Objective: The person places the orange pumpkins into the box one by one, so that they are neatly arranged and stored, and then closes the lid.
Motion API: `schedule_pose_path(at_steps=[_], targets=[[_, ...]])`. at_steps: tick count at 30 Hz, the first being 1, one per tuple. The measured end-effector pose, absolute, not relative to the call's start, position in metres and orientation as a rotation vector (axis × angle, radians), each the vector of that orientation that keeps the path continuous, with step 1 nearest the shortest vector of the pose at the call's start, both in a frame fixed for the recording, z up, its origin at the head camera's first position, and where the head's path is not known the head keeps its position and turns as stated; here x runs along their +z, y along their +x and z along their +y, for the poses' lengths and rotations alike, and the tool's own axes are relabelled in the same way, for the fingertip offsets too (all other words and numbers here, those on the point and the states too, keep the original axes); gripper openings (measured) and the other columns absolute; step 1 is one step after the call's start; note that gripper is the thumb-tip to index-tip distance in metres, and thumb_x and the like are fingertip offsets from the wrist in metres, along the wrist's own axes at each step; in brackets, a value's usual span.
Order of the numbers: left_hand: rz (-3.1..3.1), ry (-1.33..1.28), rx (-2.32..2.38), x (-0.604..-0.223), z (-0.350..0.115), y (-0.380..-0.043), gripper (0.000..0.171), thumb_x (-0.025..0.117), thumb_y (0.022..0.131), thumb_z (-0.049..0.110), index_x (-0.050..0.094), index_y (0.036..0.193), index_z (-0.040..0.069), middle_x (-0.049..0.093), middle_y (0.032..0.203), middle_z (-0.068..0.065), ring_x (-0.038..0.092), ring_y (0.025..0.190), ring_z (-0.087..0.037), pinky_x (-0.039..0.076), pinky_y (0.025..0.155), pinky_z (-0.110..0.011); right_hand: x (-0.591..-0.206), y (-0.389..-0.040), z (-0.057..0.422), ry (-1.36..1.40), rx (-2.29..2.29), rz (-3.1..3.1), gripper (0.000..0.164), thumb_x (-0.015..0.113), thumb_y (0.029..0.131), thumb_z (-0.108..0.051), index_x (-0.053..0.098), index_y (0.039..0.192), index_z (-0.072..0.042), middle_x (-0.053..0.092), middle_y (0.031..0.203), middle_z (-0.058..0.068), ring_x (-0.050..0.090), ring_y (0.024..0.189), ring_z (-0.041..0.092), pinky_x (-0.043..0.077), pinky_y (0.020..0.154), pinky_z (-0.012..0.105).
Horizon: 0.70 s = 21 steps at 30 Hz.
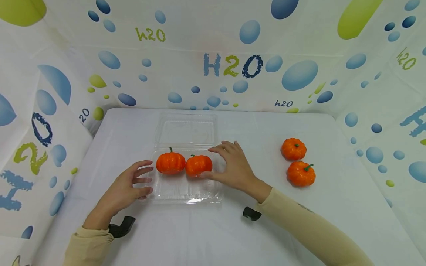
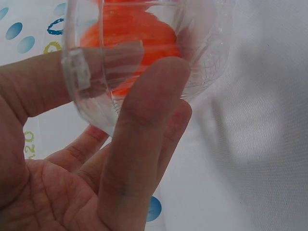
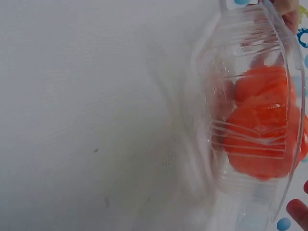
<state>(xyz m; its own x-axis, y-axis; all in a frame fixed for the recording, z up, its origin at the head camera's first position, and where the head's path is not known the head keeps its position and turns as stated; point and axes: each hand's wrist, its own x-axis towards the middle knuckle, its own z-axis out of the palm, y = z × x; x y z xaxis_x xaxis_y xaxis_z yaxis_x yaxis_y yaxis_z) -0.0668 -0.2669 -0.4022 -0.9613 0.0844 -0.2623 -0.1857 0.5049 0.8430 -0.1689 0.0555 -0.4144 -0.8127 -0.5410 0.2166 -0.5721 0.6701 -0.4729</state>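
Two small orange pumpkins, the left one [image 1: 170, 164] and the right one [image 1: 197, 167], sit side by side in an open clear plastic clamshell box [image 1: 173, 192]. My left hand [image 1: 121, 190] is at the box's left edge, fingers spread and loosely bent. In the left wrist view, one finger shows through the clear wall [image 2: 202, 67] and another lies in front; firm contact is hard to tell. Around the right pumpkin's right side is my right hand [image 1: 237, 170], thumb and fingers apart. In the right wrist view, its fingertips [image 3: 299, 211] stand off the pumpkins.
Two more orange pumpkins, a far one [image 1: 294, 149] and a near one [image 1: 301, 174], sit to the right on the white-covered table [image 1: 186, 236]. The box's clear lid [image 1: 186, 132] lies folded back behind it. A patterned cloth [image 1: 186, 74] rises at the back and sides.
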Motion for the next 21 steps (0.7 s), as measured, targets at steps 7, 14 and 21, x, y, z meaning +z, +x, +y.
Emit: schedule_pose_path(at_steps=[7, 14, 21], targets=[[2.493, -0.078, 1.423, -0.402, -0.267, -0.067, 0.081, 0.075, 0.087, 0.001, 0.031, 0.155, 0.007, 0.043, 0.152, -0.025, 0.054, 0.124, -0.046, 0.061, 0.071, -0.034, -0.416, -0.162, 0.081, 0.931, 0.994, -2.749, 0.069, 0.079, 0.078, -0.061, 0.062, 0.134, -0.025, 0.051, 0.141, -0.003, 0.032, 0.144, 0.020, 0.035, 0.113, 0.055], [2.487, -0.085, 1.424, -0.403, -0.268, -0.067, 0.081, 0.075, 0.088, 0.003, 0.030, 0.155, 0.007, 0.043, 0.153, -0.025, 0.054, 0.124, -0.046, 0.062, 0.072, -0.035, -0.420, -0.155, 0.111, 0.863, 1.049, -2.779, 0.069, 0.079, 0.079, -0.060, 0.060, 0.137, -0.027, 0.046, 0.147, -0.004, 0.027, 0.147, 0.019, 0.040, 0.109, 0.057], [2.475, -0.087, 1.435, -0.403, -0.268, -0.067, 0.081, 0.075, 0.088, 0.002, 0.031, 0.155, 0.007, 0.042, 0.153, -0.025, 0.054, 0.125, -0.046, 0.062, 0.072, -0.035, -0.422, -0.149, 0.145, 0.820, 0.975, -2.734, 0.079, 0.084, 0.075, -0.057, 0.055, 0.143, -0.028, 0.044, 0.150, -0.004, 0.022, 0.150, 0.020, 0.039, 0.109, 0.060]])
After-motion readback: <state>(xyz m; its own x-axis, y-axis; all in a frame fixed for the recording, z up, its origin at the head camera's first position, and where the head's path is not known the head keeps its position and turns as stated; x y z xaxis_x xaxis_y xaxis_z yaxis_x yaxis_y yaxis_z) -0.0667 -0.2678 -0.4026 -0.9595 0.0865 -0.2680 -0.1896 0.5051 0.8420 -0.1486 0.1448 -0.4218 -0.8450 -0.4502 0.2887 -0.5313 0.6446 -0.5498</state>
